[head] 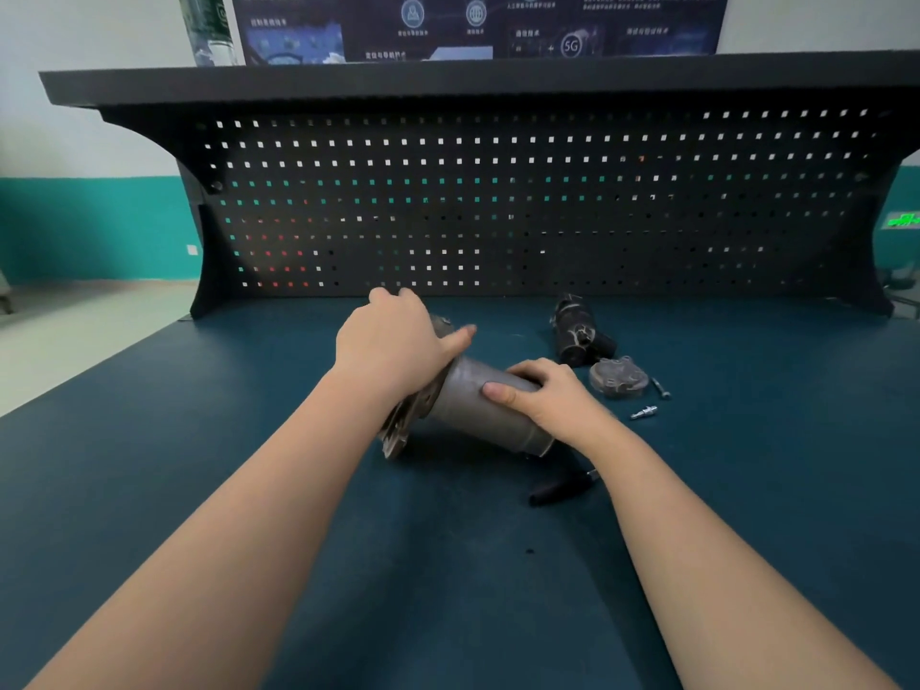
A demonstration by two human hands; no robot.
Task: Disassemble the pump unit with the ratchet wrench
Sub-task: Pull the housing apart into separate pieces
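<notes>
A grey metal cylindrical pump housing (478, 400) lay tilted on the dark blue desk (249, 490), its flanged end low to the left. The left hand (393, 346) curled over that flanged end, gripping it, thumb stretched along the body. The right hand (547, 395) clasped the cylinder's other end, fingers wrapped round it. Just beside the cylinder, nearer the person, lay the black-handled ratchet wrench (562, 488). Behind the right hand sat a dark pump part (577, 331), a round metal cover plate (619, 378) and two loose silver bolts (644, 413).
</notes>
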